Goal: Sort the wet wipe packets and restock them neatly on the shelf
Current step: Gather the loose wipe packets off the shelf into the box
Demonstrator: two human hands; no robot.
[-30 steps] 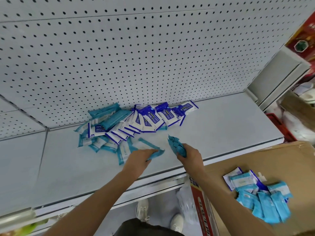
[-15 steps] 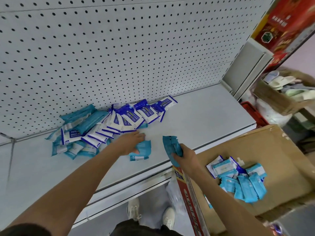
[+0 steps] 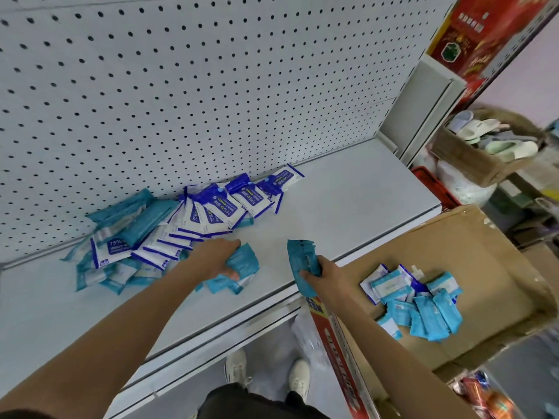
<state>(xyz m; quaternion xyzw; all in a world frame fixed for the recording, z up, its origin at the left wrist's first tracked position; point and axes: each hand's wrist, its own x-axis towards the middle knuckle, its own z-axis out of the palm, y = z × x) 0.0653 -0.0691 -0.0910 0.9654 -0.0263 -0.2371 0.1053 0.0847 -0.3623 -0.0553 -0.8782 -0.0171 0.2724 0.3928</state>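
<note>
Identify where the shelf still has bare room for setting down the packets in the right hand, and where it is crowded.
Free: the shelf right of the blue-and-white packets, up to the end panel. Also its front-left corner. Crowded: the pile along the pegboard, and under the left hand.

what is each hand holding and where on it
The right hand grips a bunch of teal packets by their lower end. The left hand presses on teal packets lying on the shelf.

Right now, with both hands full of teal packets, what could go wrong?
1. The right hand holds its teal packets near the white shelf's front edge; one might slip down.
2. The left hand could mix its teal packets into the blue-and-white packet row.
</note>
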